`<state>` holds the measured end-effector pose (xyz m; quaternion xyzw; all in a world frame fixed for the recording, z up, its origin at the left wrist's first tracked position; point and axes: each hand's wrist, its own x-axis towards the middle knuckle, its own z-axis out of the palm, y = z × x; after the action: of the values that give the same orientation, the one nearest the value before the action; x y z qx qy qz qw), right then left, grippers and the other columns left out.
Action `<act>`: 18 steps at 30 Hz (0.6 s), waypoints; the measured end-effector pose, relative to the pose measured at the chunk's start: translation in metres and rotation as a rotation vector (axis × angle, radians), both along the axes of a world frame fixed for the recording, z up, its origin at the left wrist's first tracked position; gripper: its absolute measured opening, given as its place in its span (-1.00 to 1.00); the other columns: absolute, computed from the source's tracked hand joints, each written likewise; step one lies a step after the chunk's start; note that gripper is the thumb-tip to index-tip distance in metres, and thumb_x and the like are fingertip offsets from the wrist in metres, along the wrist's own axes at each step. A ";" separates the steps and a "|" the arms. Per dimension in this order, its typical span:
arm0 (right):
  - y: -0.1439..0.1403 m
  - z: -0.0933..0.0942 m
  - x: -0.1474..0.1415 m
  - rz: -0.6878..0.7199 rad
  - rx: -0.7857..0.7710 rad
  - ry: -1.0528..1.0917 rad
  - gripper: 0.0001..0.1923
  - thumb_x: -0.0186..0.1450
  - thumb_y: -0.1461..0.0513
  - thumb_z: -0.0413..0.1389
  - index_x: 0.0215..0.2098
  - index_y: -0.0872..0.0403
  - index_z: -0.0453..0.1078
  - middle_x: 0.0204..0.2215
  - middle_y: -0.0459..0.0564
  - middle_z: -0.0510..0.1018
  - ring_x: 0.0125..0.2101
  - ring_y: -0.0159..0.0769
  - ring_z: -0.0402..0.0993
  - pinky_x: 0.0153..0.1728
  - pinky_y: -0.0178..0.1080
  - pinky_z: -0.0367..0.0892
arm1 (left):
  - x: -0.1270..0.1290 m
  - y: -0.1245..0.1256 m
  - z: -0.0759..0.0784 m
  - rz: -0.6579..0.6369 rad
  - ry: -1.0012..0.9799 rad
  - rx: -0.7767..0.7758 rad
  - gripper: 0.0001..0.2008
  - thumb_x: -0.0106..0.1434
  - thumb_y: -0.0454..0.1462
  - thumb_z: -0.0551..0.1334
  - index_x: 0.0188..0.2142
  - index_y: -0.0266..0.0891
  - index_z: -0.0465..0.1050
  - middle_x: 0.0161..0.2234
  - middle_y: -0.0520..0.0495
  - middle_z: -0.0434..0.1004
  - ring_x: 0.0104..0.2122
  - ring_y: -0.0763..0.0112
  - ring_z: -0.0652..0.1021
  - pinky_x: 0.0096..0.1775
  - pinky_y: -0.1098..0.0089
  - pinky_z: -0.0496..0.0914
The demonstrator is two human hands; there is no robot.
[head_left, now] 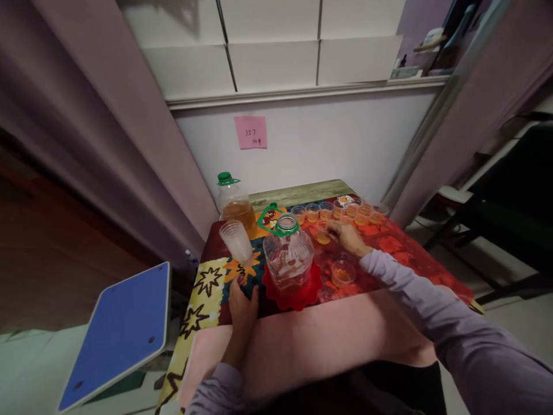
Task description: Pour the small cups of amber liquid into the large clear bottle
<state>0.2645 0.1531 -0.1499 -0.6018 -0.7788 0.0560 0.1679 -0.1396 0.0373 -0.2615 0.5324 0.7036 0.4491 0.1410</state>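
Note:
My left hand rests on the patterned tablecloth near the table's front edge, just below a stack of clear plastic cups that leans to the left. My right hand reaches across the table and its fingers pinch a small clear cup of orange liquid. An open, nearly drained clear jug stands on a red mat between my hands. Another small filled cup sits below my right wrist.
A row of several small filled cups runs along the table's far side. A capped bottle of amber liquid stands at the back left. A pink note hangs on the wall. A blue board lies left of the table.

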 end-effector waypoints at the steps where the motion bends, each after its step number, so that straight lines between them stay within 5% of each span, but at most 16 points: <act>1: -0.015 0.000 0.011 0.006 0.019 0.015 -0.73 0.49 0.24 0.10 -0.17 0.08 0.67 -0.16 0.15 0.75 -0.22 -0.15 0.61 -0.16 -0.22 0.44 | 0.000 0.000 0.000 0.000 -0.001 -0.003 -0.38 0.25 -0.10 0.35 0.27 -0.21 0.39 0.18 -0.34 0.61 0.21 -0.10 0.64 0.35 -0.15 0.47; 6: -0.091 -0.014 0.067 0.004 0.155 0.121 -0.72 0.50 0.21 0.08 -0.23 0.08 0.63 -0.29 0.09 0.68 -0.35 -0.20 0.56 -0.30 -0.24 0.36 | 0.001 0.002 0.002 -0.005 0.007 -0.016 -0.36 0.26 -0.08 0.35 0.28 -0.23 0.37 0.19 -0.34 0.60 0.22 -0.10 0.62 0.35 -0.14 0.46; 10: -0.132 -0.030 0.083 -0.039 0.116 0.104 -0.72 0.50 0.20 0.10 -0.21 0.07 0.66 -0.34 0.09 0.67 -0.41 -0.21 0.56 -0.37 -0.26 0.35 | 0.002 0.002 0.003 -0.014 0.020 -0.019 -0.35 0.26 -0.08 0.35 0.29 -0.24 0.35 0.21 -0.36 0.58 0.24 -0.10 0.61 0.36 -0.15 0.44; 14: -0.153 -0.028 0.078 -0.079 0.142 0.108 -0.70 0.51 0.17 0.12 0.02 0.01 0.70 -0.19 0.10 0.74 -0.37 -0.18 0.64 -0.37 -0.24 0.42 | 0.001 0.002 0.003 -0.015 0.035 -0.025 -0.36 0.26 -0.08 0.36 0.28 -0.22 0.35 0.21 -0.34 0.59 0.25 -0.10 0.61 0.36 -0.17 0.44; 18: -0.141 0.000 0.072 -0.063 0.221 0.121 -0.69 0.53 0.05 0.21 0.11 -0.04 0.69 -0.03 0.09 0.77 -0.37 -0.19 0.66 -0.34 -0.20 0.47 | -0.001 0.000 0.001 -0.019 0.044 -0.022 -0.36 0.26 -0.07 0.36 0.27 -0.23 0.36 0.20 -0.35 0.59 0.24 -0.09 0.62 0.35 -0.16 0.45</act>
<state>0.3361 0.0119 -0.1499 -0.5991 -0.7495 0.0011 0.2816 -0.1404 0.0375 -0.2602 0.5472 0.7064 0.4280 0.1356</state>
